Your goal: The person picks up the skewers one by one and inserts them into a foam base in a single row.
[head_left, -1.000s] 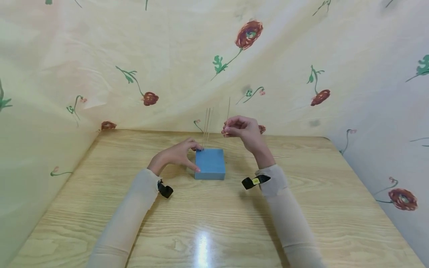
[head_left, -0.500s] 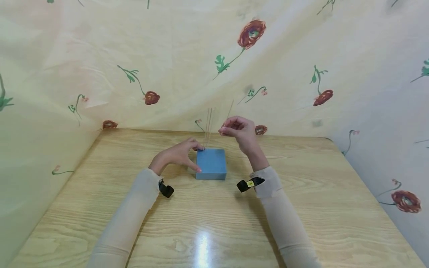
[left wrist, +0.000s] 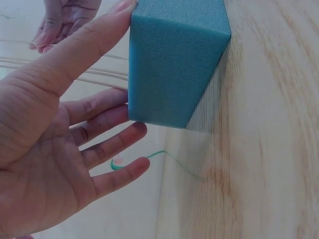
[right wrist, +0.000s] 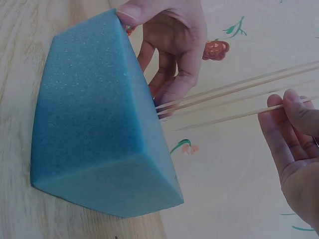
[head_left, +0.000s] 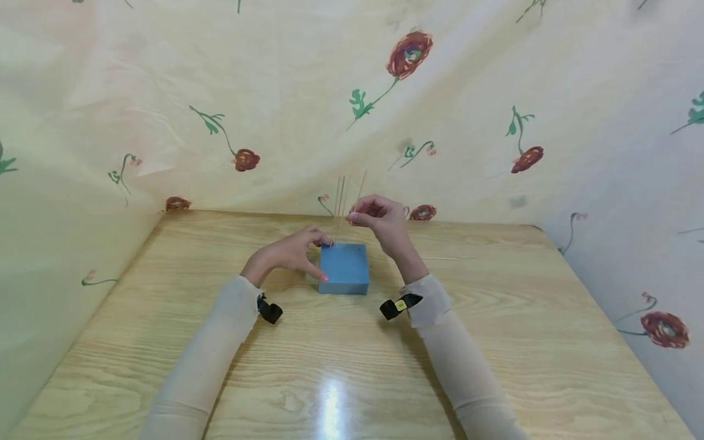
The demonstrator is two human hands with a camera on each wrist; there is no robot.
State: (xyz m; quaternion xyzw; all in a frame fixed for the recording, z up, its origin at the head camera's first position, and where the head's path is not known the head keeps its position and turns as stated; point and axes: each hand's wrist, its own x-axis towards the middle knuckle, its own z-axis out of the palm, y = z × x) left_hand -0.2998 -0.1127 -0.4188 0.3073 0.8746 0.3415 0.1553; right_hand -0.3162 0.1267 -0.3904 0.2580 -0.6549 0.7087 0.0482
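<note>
A blue foam block (head_left: 344, 267) lies on the wooden table. My left hand (head_left: 288, 252) holds its left side, thumb at the front edge and fingertips at the back. Three thin wooden skewers (right wrist: 224, 94) stand upright in the block near its back left corner, close to the left fingers. Between thumb and fingertips, my right hand (head_left: 385, 223) pinches another skewer (right wrist: 219, 120) above the block's back edge. Its pointed end aims down at the block's top, with a gap between them in the right wrist view. The held skewer leans slightly right.
To the right of the block, a few loose skewers (head_left: 451, 257) lie flat on the table (head_left: 528, 318), partly behind the right forearm. A floral cloth (head_left: 297, 79) hangs behind the table and along both sides.
My right hand has moved left with its skewer, from right of the block to over its back edge, close to the standing skewers. The left hand keeps its place on the block.
</note>
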